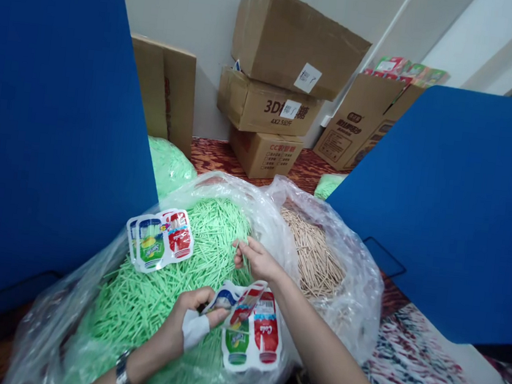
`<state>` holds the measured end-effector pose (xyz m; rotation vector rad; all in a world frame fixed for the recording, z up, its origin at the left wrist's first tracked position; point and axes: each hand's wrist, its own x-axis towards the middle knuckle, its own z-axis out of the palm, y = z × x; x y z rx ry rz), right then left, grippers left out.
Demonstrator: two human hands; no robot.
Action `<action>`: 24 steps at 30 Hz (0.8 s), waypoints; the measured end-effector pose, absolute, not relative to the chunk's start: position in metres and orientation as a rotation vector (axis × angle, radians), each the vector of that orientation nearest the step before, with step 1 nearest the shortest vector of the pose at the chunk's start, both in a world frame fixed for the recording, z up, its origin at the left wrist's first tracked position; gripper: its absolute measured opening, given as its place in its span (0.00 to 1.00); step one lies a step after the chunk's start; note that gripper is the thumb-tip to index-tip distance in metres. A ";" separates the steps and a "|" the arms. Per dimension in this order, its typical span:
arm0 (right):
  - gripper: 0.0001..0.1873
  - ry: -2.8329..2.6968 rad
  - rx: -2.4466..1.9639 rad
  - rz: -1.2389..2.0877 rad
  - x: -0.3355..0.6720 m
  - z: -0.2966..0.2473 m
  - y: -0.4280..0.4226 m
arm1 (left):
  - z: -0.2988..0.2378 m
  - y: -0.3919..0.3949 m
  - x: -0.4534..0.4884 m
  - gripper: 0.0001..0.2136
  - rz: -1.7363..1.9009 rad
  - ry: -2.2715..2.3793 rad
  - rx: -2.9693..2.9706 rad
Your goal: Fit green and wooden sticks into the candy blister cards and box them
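Observation:
My left hand [190, 317], with a white wrap near the thumb, grips printed pouches [253, 333] showing a green bottle and a red cola bottle. Part of one is bent up between thumb and fingers. My right hand [251, 256] is closed in a pinch over the right side of a heap of thin green sticks [155, 304]; whatever is between its fingertips is too small to make out. More of the same pouches [160, 240] lie stacked on the heap's left side. A large clear plastic bag [55, 329] surrounds the green sticks.
Beside it, another clear bag [364, 297] holds light brown sticks [316, 254]. Blue panels [51, 119] stand left and right. Cardboard boxes [296, 42] are stacked by the wall, and an open carton [361, 121] with colourful packs leans at the right. Patterned carpet [205, 152] covers the floor.

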<state>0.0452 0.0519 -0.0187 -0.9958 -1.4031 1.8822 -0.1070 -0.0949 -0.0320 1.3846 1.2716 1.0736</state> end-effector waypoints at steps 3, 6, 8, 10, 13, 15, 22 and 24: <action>0.24 -1.488 -0.987 1.836 0.051 -0.012 0.053 | -0.028 -0.096 -0.107 0.14 1.075 1.235 1.407; 0.23 -1.487 -0.925 1.774 0.055 -0.007 0.054 | -0.022 -0.097 -0.106 0.13 1.069 1.229 1.432; 0.22 -1.515 -0.918 1.745 0.055 -0.005 0.054 | -0.018 -0.097 -0.105 0.13 1.065 1.259 1.443; 0.19 -1.715 -0.996 1.624 0.054 -0.006 0.053 | -0.016 -0.098 -0.103 0.15 1.056 1.297 1.455; 0.14 -2.353 -1.171 1.041 0.049 -0.007 0.052 | -0.015 -0.100 -0.099 0.17 1.032 1.296 1.474; 0.12 -2.637 -1.217 0.645 0.046 -0.008 0.054 | -0.017 -0.102 -0.098 0.16 1.018 1.256 1.491; 0.07 -2.861 -1.268 0.292 0.034 -0.017 0.069 | -0.023 -0.103 -0.094 0.16 1.007 1.255 1.523; 0.07 -2.910 -1.253 0.241 0.031 -0.017 0.070 | -0.022 -0.103 -0.094 0.16 1.015 1.251 1.512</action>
